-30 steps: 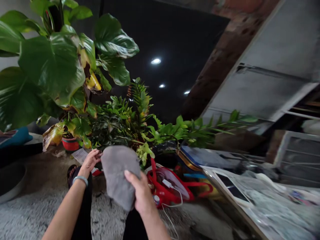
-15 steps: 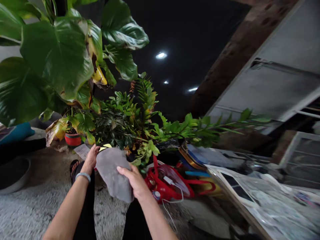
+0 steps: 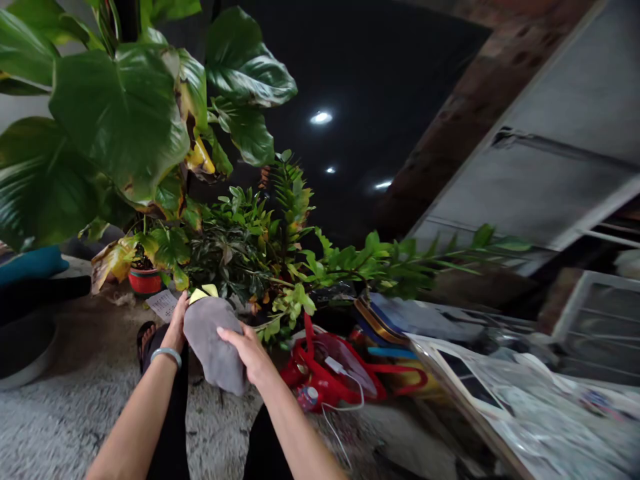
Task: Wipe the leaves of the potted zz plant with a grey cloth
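Between my hands, above my knees, is a grey soft cloth item [image 3: 213, 347] with pale yellow flaps [image 3: 203, 293] showing at its top end. Its exact kind is not clear. My left hand [image 3: 177, 325], with a pale bangle on the wrist, grips its upper left edge; most of those fingers are hidden behind it. From the right, my right hand [image 3: 250, 353] holds the other side, thumb lying across the front and fingers underneath.
A red pot [image 3: 145, 281] and a handwritten card [image 3: 164, 305] lie ahead, below large leaves [image 3: 120, 120]. To the right are a red bag [image 3: 320, 380] with a white cable [image 3: 345, 405] and a cluttered table holding a white tablet [image 3: 467, 377]. A basin [image 3: 30, 353] stands left.
Both hands and the grey cloth item have shifted slightly left. More of the yellow flaps shows at its top. My grip looks the same.
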Motion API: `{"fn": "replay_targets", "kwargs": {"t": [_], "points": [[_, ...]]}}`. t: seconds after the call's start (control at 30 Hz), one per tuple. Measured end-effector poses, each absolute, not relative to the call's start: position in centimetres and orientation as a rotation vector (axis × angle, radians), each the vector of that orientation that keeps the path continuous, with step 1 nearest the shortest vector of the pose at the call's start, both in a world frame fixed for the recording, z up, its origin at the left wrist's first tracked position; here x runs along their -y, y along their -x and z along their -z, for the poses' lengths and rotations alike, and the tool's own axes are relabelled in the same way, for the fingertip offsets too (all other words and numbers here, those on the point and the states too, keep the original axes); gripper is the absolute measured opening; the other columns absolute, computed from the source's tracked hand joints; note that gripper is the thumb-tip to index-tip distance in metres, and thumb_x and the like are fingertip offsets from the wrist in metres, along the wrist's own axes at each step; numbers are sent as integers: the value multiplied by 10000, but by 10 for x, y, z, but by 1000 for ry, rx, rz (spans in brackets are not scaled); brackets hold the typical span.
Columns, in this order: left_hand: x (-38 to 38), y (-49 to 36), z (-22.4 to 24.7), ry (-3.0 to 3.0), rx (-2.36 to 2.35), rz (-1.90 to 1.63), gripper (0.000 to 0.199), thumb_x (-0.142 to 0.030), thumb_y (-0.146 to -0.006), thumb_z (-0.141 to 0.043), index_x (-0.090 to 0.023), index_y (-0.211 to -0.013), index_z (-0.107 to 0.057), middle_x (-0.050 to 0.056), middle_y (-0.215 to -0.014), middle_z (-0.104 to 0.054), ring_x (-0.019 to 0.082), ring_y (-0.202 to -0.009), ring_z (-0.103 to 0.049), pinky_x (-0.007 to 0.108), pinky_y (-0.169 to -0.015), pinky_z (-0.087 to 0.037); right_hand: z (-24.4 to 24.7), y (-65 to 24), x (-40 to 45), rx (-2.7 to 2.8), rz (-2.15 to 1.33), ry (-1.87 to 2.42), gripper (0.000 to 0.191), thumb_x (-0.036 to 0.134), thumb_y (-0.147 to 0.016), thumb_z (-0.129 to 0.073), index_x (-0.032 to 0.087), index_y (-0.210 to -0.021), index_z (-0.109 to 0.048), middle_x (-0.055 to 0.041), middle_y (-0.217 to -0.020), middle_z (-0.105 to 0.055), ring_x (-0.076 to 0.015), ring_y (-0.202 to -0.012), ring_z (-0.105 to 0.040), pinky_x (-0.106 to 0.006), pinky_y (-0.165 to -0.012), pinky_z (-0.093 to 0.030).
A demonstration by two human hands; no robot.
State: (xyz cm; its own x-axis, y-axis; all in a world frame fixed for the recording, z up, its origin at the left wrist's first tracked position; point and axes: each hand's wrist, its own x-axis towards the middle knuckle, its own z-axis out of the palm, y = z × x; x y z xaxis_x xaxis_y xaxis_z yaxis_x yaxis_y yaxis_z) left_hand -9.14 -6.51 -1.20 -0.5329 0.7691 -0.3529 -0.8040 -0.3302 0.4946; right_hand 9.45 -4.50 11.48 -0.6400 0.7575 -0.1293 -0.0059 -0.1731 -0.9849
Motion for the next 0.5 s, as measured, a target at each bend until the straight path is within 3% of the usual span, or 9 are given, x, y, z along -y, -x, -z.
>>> {"fn": "replay_targets", "kwargs": {"t": [0.17, 0.27, 0.43, 0.5], "points": [[57, 101, 8, 56, -840, -1923, 405, -473, -1026, -496, -132, -1073, -709, 106, -814, -763, 236, -686, -714, 366, -704, -589, -167, -110, 15, 1331, -1564, 725, 407, 409, -596, -915, 202, -930, -809, -62, -883, -828, -271, -802, -744, -374, -771, -595], [55, 99, 7, 19, -884, -1901, 389, -442, -1032, -489, -131, -1015, -721, 118, -832, -763, 218, -665, -695, 337, -626, -569, -186, -85, -18, 1136, -1408, 706, 448, 409, -565, -903, 223, -953, -776, -31, -907, -830, -263, -888, -745, -381, -857, -597], [58, 96, 16, -38, -934, -1989, 83, -210, -843, -771, -144, -877, -735, 69, -804, -766, 175, -635, -679, 281, -585, -555, -125, -75, -9, 966, -1896, 999, 305, 496, -596, -845, 260, -743, -721, -33, -617, -754, -333, -777, -778, -490, -758, -638], [57, 99, 20, -19, -967, -2024, 129, -85, -744, -815, -153, -793, -717, 22, -710, -734, 143, -566, -647, 250, -542, -533, -100, -89, 15, 970, -1969, 1006, 304, 546, -661, -813, 267, -749, -731, -41, -601, -748, -351, -777, -787, -511, -745, -639]]}}
